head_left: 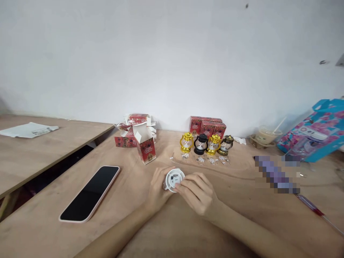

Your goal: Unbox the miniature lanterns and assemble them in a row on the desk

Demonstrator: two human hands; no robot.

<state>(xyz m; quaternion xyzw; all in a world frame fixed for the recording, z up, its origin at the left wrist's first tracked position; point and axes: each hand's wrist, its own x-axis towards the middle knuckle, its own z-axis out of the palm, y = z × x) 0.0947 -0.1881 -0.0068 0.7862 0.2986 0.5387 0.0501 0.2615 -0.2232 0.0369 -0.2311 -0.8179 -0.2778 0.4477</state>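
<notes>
Head view: holding a small white lantern base (pixel 174 180) between left hand (pixel 158 190) and right hand (pixel 197 193), fingers curled round it, low over the wooden table (pixel 242 215). Phone (pixel 90 193) off left, four little lanterns (pixel 206 144) lined up behind, red boxes (pixel 137 138) nearby.

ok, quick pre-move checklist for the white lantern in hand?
1. Left hand grips white lantern: ok.
2. Right hand fingers on its underside: ok.
3. Underside facing camera: ok.
4. Battery cover state: cannot tell, too small.
5. Phone apart from the hands: ok.
6. Four finished lanterns upright in a row by the red boxes: ok.
</notes>
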